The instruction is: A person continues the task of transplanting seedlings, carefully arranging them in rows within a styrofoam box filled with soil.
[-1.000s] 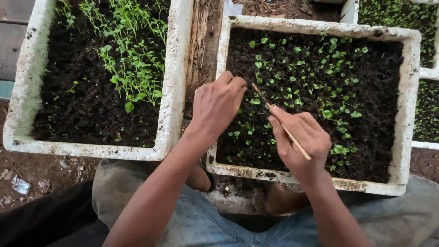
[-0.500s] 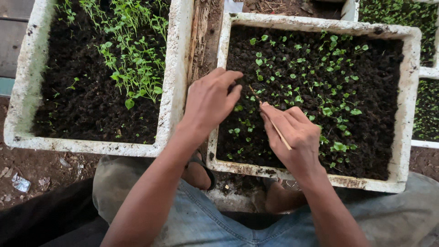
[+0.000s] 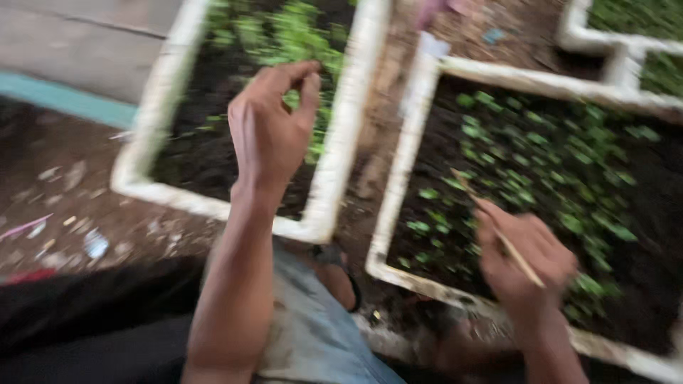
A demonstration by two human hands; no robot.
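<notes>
My left hand (image 3: 270,135) hovers over the left white foam tray (image 3: 341,156), thumb and forefinger pinched close together beside the taller green seedlings (image 3: 284,35). Motion blur hides whether anything is between the fingers. My right hand (image 3: 523,259) is closed around a thin wooden stick (image 3: 464,186) above the near left part of the right foam tray (image 3: 398,199). The stick's tip points up and left over dark soil dotted with small seedlings (image 3: 541,156).
More white foam trays (image 3: 619,71) with greenery stand at the back right. A narrow dirt gap (image 3: 373,142) separates the two near trays. Littered bare earth (image 3: 71,206), a teal strip (image 3: 64,99) and grey boards (image 3: 92,43) lie left. My jeans-clad knee (image 3: 313,334) is below.
My left hand has left the right tray and swung over to the left tray's taller seedlings. The view has shifted and closed in. My right hand still holds the stick over the right tray.
</notes>
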